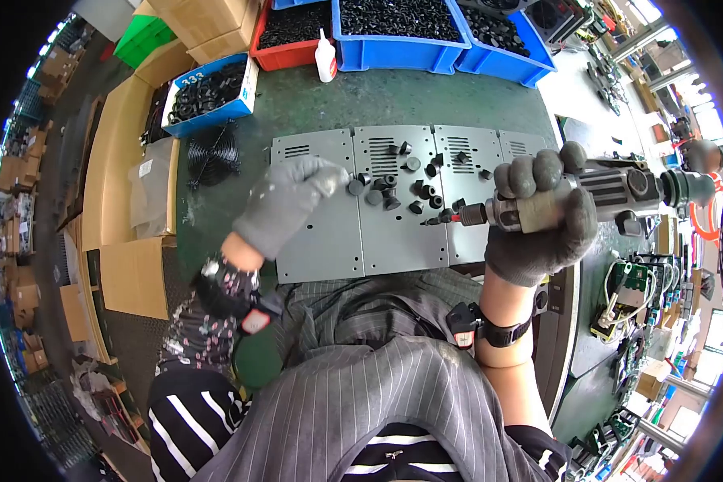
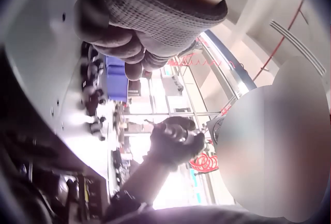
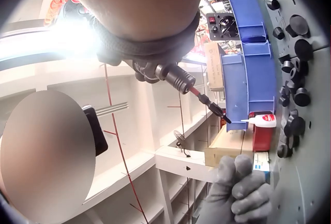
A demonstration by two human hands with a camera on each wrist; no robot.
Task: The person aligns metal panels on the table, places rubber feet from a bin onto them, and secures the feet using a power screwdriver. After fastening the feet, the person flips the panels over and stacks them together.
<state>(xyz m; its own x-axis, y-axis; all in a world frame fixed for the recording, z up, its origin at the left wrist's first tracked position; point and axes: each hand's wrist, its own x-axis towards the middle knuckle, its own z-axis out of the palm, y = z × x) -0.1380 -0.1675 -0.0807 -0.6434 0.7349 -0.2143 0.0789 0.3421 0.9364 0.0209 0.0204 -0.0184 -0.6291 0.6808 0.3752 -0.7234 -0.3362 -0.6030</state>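
Grey metal panels (image 1: pixel 317 241) with slots and holes lie side by side on the green bench, and loose black rubber caps (image 1: pixel 412 164) are scattered over them. The gloved left hand (image 1: pixel 285 205) is above the left panel, fingers curled, beside the leftmost caps; no object shows in it. The right wrist view shows the same left hand (image 3: pixel 238 195) with bent fingers. A power screwdriver (image 1: pixel 618 191) is gripped in the gloved right hand (image 1: pixel 542 249), raised at the panels' right side. Its bit (image 1: pixel 438 219) points left over the panels, near the caps.
Blue bins (image 1: pixel 398 52) and a red bin (image 1: pixel 293 55) of black parts line the back, with a white bottle (image 1: pixel 325 58) before them. A small blue-white box (image 1: pixel 209 96), black fan guard (image 1: pixel 214 155) and open carton (image 1: pixel 128 161) are at left.
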